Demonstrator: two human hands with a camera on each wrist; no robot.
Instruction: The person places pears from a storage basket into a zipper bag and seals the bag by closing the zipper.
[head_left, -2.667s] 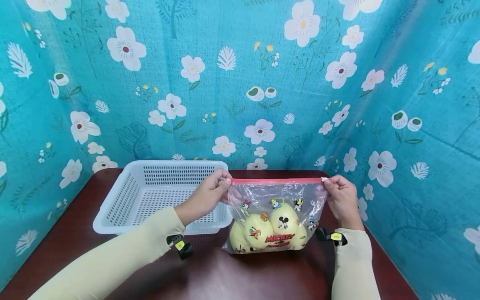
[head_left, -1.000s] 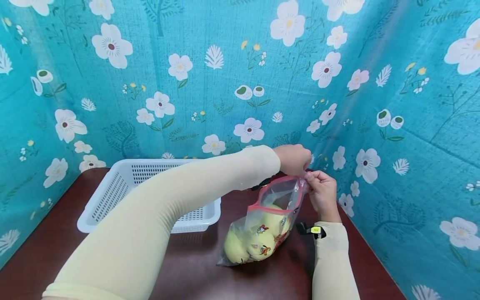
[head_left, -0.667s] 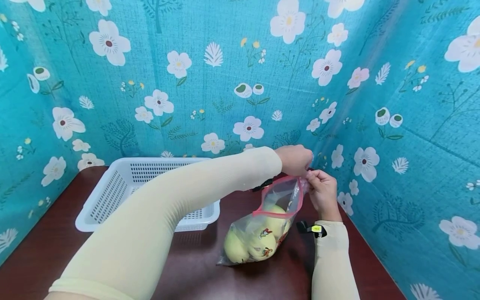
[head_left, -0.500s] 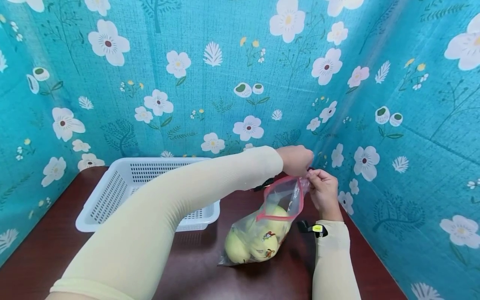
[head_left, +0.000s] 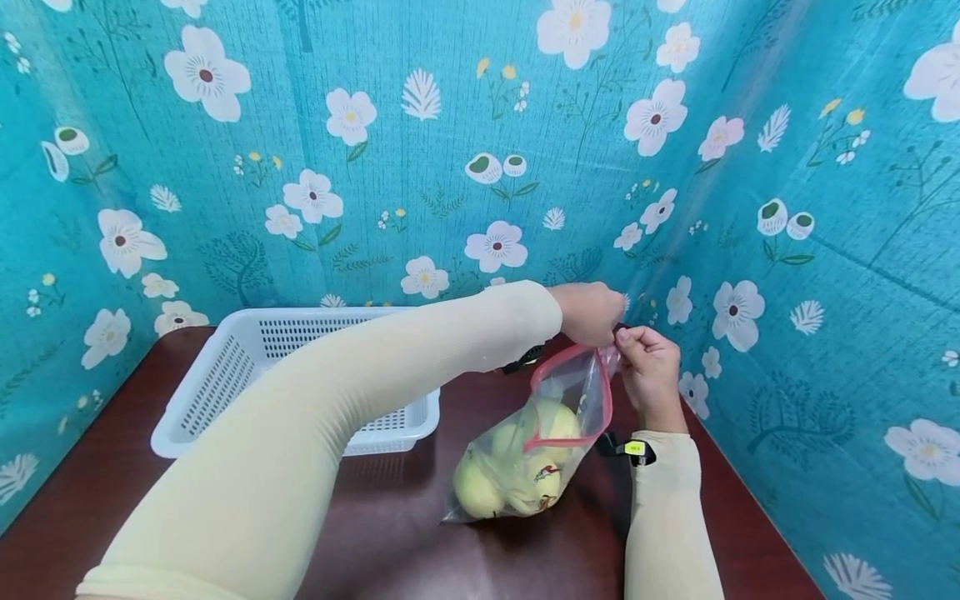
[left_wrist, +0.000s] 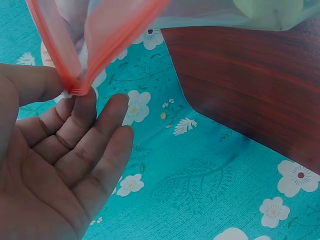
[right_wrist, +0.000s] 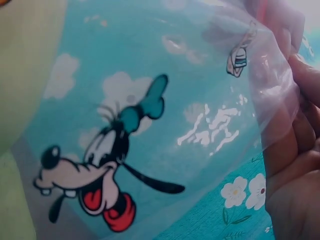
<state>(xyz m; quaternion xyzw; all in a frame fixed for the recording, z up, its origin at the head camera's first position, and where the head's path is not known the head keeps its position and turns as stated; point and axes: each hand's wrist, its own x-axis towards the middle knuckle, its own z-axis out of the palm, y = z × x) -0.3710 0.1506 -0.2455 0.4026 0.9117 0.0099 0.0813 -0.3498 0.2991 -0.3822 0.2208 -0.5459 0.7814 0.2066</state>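
A clear zip bag [head_left: 491, 440] printed with cartoon figures stands on the table, holding several round, pale yellow-green fruits [head_left: 478, 489]. Its mouth, edged by a red zip strip [head_left: 567, 442], gapes open. My left hand [head_left: 591, 313] reaches across to the far right corner. In the left wrist view, the thumb and index finger of that hand pinch the end of the zip strip [left_wrist: 78, 91], while the other fingers stay loosely bent. Just below it, my right hand [head_left: 651, 375] pinches the bag's corner, its plastic bunched by the fingers in the right wrist view.
Left of the bag sits a white perforated plastic basket [head_left: 225, 367], partly covered by my left sleeve [head_left: 360, 367]. The dark red-brown table [head_left: 405, 533] ends at a blue floral curtain [head_left: 420, 167] behind and at the sides.
Earlier the left hand held the bag's left top corner, with the zip edge stretched straight. Since then it has crossed to the right corner; the bag has turned and its mouth gapes. Lately the mouth widened slightly.
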